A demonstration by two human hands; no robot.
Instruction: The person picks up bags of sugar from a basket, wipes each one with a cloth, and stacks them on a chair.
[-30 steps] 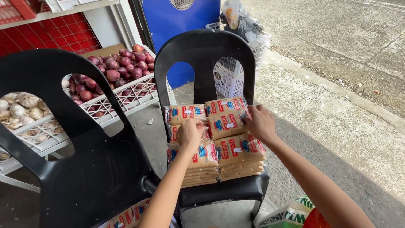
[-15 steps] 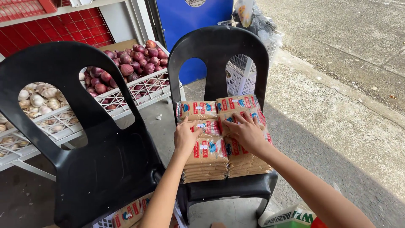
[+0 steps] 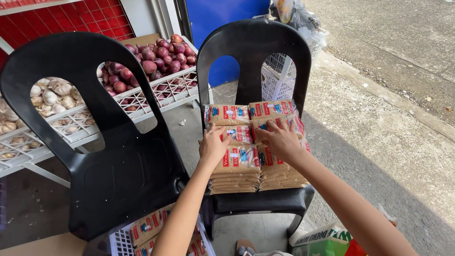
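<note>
— How many chairs are there?
— Two black plastic chairs (image 3: 90,142), side by side.

— And stacks of packets on the right-hand one?
— Four stacks of packets (image 3: 237,175), set two by two; the number in each stack can't be told.

— Hands?
— Two hands: left hand (image 3: 214,146), right hand (image 3: 280,138).

— Crates of produce?
— One crate of red onions (image 3: 156,57), one of garlic (image 3: 52,95). The bulbs are too many to count.
</note>
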